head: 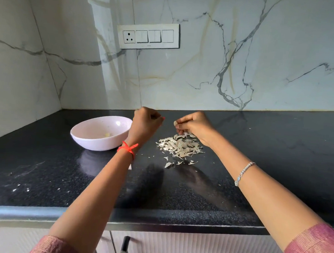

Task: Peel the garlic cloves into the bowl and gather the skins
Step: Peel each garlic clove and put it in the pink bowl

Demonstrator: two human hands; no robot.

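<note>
Black worktop (278, 152) under marble wall: right hand (194, 126) pinches a garlic clove (175, 123) at its fingers' tips just above the skins pile (180, 146); left hand (145, 123), fingers curled beside the bowl (94, 143), hides whatever it may hold, so can't tell.

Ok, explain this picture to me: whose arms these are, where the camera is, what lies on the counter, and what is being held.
There is no machine here: these are a person's two bare arms, seen from one camera worn on the head, looking forward and down. On the black counter stands a pale bowl with a small yellowish piece, probably peeled garlic, inside. To its right lies a pile of papery garlic skins. The right hand, above the pile, pinches a garlic clove. The left hand, beside the bowl, has curled fingers; whether it holds anything cannot be seen.
</note>
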